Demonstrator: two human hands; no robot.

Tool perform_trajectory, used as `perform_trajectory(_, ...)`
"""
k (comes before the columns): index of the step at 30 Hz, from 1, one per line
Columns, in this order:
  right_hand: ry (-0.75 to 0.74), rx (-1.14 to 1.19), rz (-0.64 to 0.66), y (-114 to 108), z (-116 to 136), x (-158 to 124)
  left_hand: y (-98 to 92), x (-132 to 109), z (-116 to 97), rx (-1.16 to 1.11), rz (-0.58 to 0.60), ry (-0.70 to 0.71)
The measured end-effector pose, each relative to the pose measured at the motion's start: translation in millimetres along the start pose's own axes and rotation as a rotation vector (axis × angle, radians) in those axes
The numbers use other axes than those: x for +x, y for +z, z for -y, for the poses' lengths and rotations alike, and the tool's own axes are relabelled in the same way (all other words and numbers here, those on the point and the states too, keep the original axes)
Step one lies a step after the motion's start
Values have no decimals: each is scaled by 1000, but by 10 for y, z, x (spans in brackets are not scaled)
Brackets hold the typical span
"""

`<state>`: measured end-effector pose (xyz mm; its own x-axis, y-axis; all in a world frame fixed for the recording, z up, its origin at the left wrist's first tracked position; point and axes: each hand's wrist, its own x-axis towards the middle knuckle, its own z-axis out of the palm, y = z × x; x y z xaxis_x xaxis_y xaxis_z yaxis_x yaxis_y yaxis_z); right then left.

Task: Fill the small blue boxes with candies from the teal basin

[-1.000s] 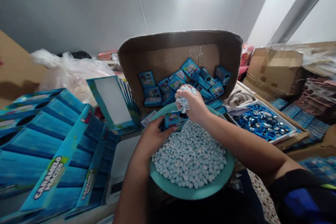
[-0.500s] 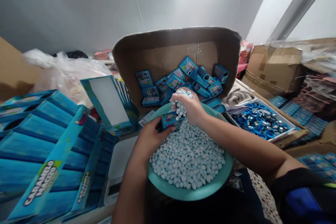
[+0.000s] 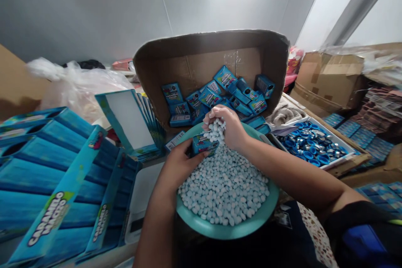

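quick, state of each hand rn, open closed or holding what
Left hand: closed around a small blue Caramelo Macizo box.
Right hand: partly closed, holding a handful of pale blue candies.

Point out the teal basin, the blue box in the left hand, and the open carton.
Teal basin [image 3: 228, 232]: head view, near rim.
Blue box [image 3: 202, 144]: head view, printed side.
Open carton [image 3: 210, 68]: head view, inner back wall.

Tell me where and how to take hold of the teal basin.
The teal basin is probably best taken by its near rim, from the wearer's side: that curved edge shows bare, whereas the left hand and right hand crowd the far part.
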<state>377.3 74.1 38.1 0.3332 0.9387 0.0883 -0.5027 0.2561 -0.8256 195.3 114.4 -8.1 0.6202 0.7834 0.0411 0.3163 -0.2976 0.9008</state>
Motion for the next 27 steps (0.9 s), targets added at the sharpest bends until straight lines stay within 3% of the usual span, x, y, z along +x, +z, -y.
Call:
perform_trajectory(11, -80, -26, 44, -28, -52, 8, -4, -18, -47, 33, -1, 23)
perform_trajectory(19, -87, -104, 186, -21, 2, -13, 2, -18, -96, -49, 18, 8)
perform_trajectory(27, -259, -446, 339, -60, 5, -88, -23, -11, -58, -161, 53, 15)
